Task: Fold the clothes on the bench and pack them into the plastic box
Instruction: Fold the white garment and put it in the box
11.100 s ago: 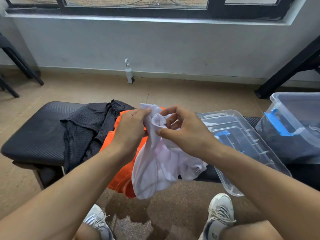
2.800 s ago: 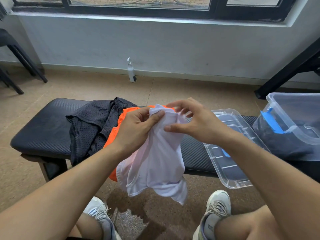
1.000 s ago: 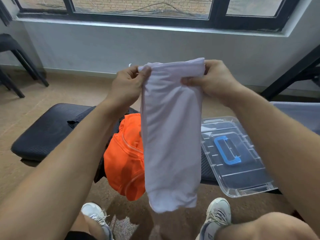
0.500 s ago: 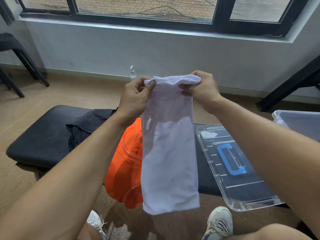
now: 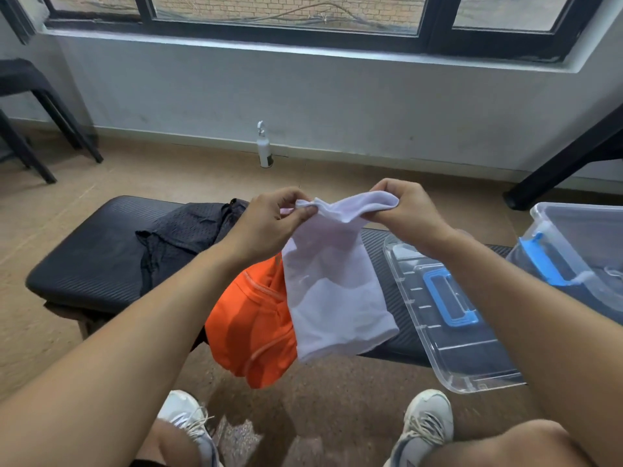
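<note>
A white garment (image 5: pixel 337 291), folded lengthwise into a narrow strip, hangs over the black bench (image 5: pixel 91 261). My left hand (image 5: pixel 269 220) pinches its top left corner and my right hand (image 5: pixel 404 210) grips its top right corner. Its lower end rests near the bench's front edge. An orange garment (image 5: pixel 253 325) drapes over that front edge just to the left. A dark mesh garment (image 5: pixel 182 241) lies crumpled further left on the bench. The clear plastic box (image 5: pixel 580 237) with a blue latch stands at the right, with dark clothing inside.
The box's clear lid (image 5: pixel 448 318) with a blue handle lies upside down on the bench beside the box. A white spray bottle (image 5: pixel 264 146) stands by the wall. Black chair legs (image 5: pixel 50 129) are at the left, a black frame leg (image 5: pixel 566 160) at the right. My shoes (image 5: pixel 424 423) are below.
Both hands have come down and closer together with the white garment. Its top edge now sags between them and its lower end has reached the bench.
</note>
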Available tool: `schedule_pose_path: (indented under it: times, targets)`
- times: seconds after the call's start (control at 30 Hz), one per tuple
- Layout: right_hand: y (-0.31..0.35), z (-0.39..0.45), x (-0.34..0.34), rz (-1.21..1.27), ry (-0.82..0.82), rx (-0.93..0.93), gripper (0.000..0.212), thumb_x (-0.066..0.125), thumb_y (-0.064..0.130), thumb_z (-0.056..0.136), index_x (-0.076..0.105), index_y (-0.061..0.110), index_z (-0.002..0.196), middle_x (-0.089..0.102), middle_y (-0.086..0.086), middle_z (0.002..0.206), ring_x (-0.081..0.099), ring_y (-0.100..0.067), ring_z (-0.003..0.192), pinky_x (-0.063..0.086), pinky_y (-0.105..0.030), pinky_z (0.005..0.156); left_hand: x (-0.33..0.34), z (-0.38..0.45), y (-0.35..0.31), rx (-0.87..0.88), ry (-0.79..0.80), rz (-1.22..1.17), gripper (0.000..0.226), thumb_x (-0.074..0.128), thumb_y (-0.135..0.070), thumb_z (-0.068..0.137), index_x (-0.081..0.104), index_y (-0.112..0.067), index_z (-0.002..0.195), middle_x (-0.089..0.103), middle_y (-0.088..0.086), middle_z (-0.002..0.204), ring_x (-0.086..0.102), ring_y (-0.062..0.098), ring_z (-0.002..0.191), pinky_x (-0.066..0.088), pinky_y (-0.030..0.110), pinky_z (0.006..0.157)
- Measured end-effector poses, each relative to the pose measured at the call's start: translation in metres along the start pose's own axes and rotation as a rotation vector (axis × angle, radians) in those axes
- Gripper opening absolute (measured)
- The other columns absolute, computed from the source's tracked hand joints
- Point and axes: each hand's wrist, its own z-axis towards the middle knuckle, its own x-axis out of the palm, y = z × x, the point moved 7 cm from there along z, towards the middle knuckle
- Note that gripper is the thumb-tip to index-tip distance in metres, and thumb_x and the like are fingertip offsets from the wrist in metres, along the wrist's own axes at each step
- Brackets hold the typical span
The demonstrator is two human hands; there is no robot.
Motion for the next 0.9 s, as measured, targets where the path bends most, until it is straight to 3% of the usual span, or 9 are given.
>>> schedule_pose_path:
  times: [0.07, 0.13, 0.2, 0.33, 0.43, 0.57, 0.73, 0.83, 0.9]
  targets:
    - [0.001, -0.017, 0.002, -0.040, 0.062, -0.019, 0.018, 0.086, 0.013, 0.076, 0.068, 0.011, 0.077, 0.065, 0.003, 0.069, 0.053, -0.006, 0.066, 0.046, -0.025, 0.064, 0.002, -0.016, 0.001, -0.006, 0.051, -0.004, 0.011, 0.069, -0.027, 0.096, 0.075, -0.019, 0.092, 0.076, -0.011, 0.085, 0.068, -0.006, 0.080, 0.048, 0.011, 0.074]
    - [0.003, -0.032, 0.003, -0.089, 0.129, -0.038, 0.019, 0.085, 0.015, 0.078, 0.067, 0.019, 0.073, 0.061, 0.015, 0.062, 0.048, 0.001, 0.059, 0.040, -0.015, 0.058, 0.004, -0.032, 0.003, -0.017, 0.078, -0.005, 0.012, 0.073, -0.027, 0.092, 0.078, -0.017, 0.095, 0.078, -0.009, 0.090, 0.074, 0.002, 0.088, 0.055, 0.024, 0.080]
    - [0.001, -0.045, 0.004, -0.130, 0.169, -0.050, 0.018, 0.085, 0.020, 0.079, 0.068, 0.023, 0.073, 0.061, 0.016, 0.061, 0.048, 0.003, 0.057, 0.038, -0.013, 0.056, 0.007, -0.047, 0.004, -0.031, 0.107, -0.002, 0.013, 0.077, -0.026, 0.088, 0.080, -0.014, 0.095, 0.079, -0.007, 0.093, 0.075, 0.009, 0.091, 0.058, 0.031, 0.085]
    - [-0.008, -0.069, 0.013, -0.186, 0.277, -0.018, 0.017, 0.085, 0.033, 0.079, 0.073, 0.021, 0.082, 0.074, 0.002, 0.078, 0.059, -0.004, 0.069, 0.048, -0.028, 0.068, 0.016, -0.067, 0.004, -0.027, 0.171, 0.092, 0.016, 0.082, -0.027, 0.084, 0.082, -0.016, 0.096, 0.079, -0.012, 0.094, 0.073, 0.003, 0.092, 0.057, 0.032, 0.089]
    - [-0.014, -0.083, 0.019, -0.269, 0.348, -0.010, 0.018, 0.084, 0.035, 0.079, 0.073, 0.022, 0.083, 0.075, 0.009, 0.084, 0.064, 0.000, 0.074, 0.051, -0.026, 0.075, 0.023, -0.075, 0.003, -0.020, 0.219, 0.168, 0.015, 0.083, -0.032, 0.082, 0.082, -0.022, 0.094, 0.078, -0.015, 0.094, 0.070, -0.002, 0.088, 0.053, 0.028, 0.082]
    - [-0.023, -0.092, 0.023, -0.425, 0.422, 0.018, 0.014, 0.084, 0.036, 0.078, 0.074, 0.028, 0.084, 0.073, 0.018, 0.087, 0.065, 0.002, 0.087, 0.052, -0.029, 0.087, 0.036, -0.084, 0.003, -0.002, 0.355, 0.320, 0.021, 0.080, -0.034, 0.084, 0.081, -0.021, 0.100, 0.078, -0.011, 0.103, 0.069, 0.005, 0.089, 0.050, 0.030, 0.083]
    - [-0.027, -0.104, 0.028, -0.574, 0.495, 0.028, 0.023, 0.085, 0.043, 0.075, 0.074, 0.032, 0.091, 0.067, 0.015, 0.094, 0.059, -0.005, 0.092, 0.046, -0.025, 0.080, 0.044, -0.089, 0.009, 0.011, 0.477, 0.444, 0.021, 0.080, -0.038, 0.083, 0.078, -0.026, 0.100, 0.076, -0.012, 0.106, 0.058, -0.012, 0.076, 0.048, 0.021, 0.077]
    - [-0.030, -0.106, 0.032, -0.628, 0.531, 0.043, 0.029, 0.085, 0.050, 0.072, 0.072, 0.035, 0.093, 0.066, 0.011, 0.108, 0.058, -0.012, 0.101, 0.049, -0.035, 0.089, 0.050, -0.090, 0.013, 0.050, 0.505, 0.455, 0.021, 0.082, -0.042, 0.079, 0.077, -0.027, 0.093, 0.072, -0.012, 0.101, 0.063, 0.003, 0.092, 0.051, 0.036, 0.085]
    - [-0.032, -0.107, 0.038, -0.641, 0.562, 0.021, 0.033, 0.086, 0.052, 0.069, 0.070, 0.036, 0.092, 0.064, 0.013, 0.109, 0.057, -0.012, 0.101, 0.048, -0.033, 0.088, 0.056, -0.093, 0.012, 0.104, 0.532, 0.468, 0.028, 0.081, -0.053, 0.073, 0.075, -0.030, 0.087, 0.068, -0.015, 0.099, 0.059, 0.009, 0.097, 0.050, 0.039, 0.085]
